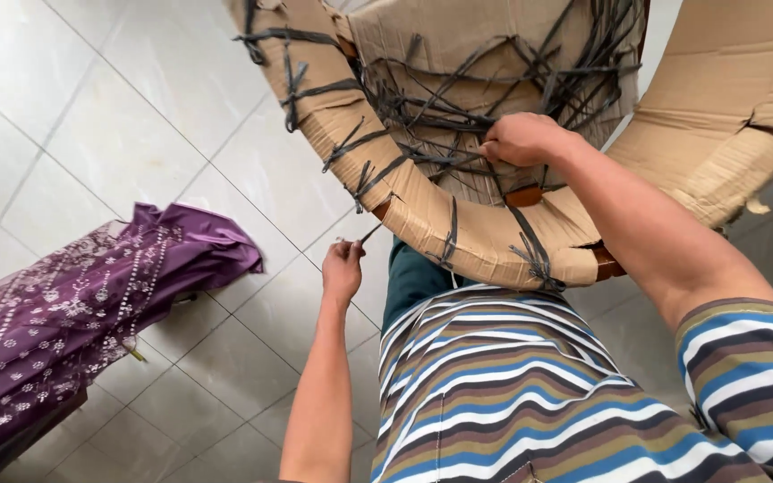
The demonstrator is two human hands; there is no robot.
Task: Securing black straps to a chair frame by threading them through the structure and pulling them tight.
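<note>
A curved piece of furniture wrapped in brown cardboard (458,228) fills the top of the head view, bound with several dark plastic straps (422,112). My right hand (522,139) is closed on a strap in the middle of the wrapping. Below the cardboard's lower left edge, my left hand (343,268) pinches the loose end of a thin dark strap (369,234) and holds it taut. Brown wood (608,262) shows where the cardboard is torn.
A purple embroidered cloth (82,313) lies over something low at the left. The floor is pale grey tile (118,125). My striped shirt (530,394) fills the bottom right. More cardboard-wrapped furniture (744,107) reaches to the right edge.
</note>
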